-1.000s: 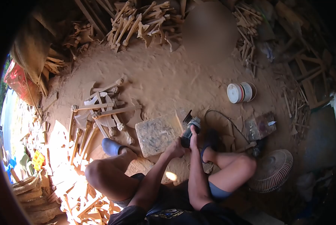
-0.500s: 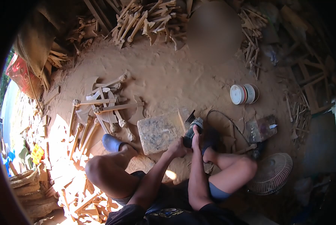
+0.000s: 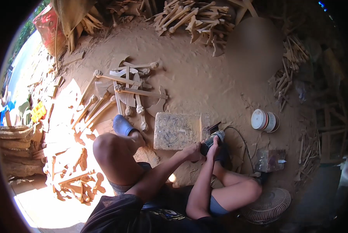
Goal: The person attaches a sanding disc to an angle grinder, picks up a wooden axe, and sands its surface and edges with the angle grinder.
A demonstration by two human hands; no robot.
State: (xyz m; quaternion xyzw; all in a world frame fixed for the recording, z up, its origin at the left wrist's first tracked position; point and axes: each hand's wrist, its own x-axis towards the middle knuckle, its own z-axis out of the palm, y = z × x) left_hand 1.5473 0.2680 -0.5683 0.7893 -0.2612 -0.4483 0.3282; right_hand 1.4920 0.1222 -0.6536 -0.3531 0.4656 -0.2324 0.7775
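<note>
A dark angle grinder (image 3: 212, 142) with a grey-green head is held between both hands, just right of a worn stone-like block (image 3: 177, 131). My left hand (image 3: 193, 152) is closed round the tool's rear end. My right hand (image 3: 212, 149) wraps its body nearer the head. The tool's dark guard or disc (image 3: 214, 127) points up, away from me. A cable (image 3: 243, 144) curves on the ground to the right of the tool. Fine details of the fingers are too small to tell.
Axe-shaped wooden pieces (image 3: 137, 92) lie ahead to the left, near a blue clog (image 3: 123, 125). On the right are a white bucket (image 3: 264, 120), a box-like block (image 3: 270, 160) and a fan (image 3: 266, 206). More carved pieces (image 3: 193, 17) are heaped at the back.
The view has turned, so the block, bucket and piles appear shifted right. Both hands still hold the grinder, which now appears lower and farther right.
</note>
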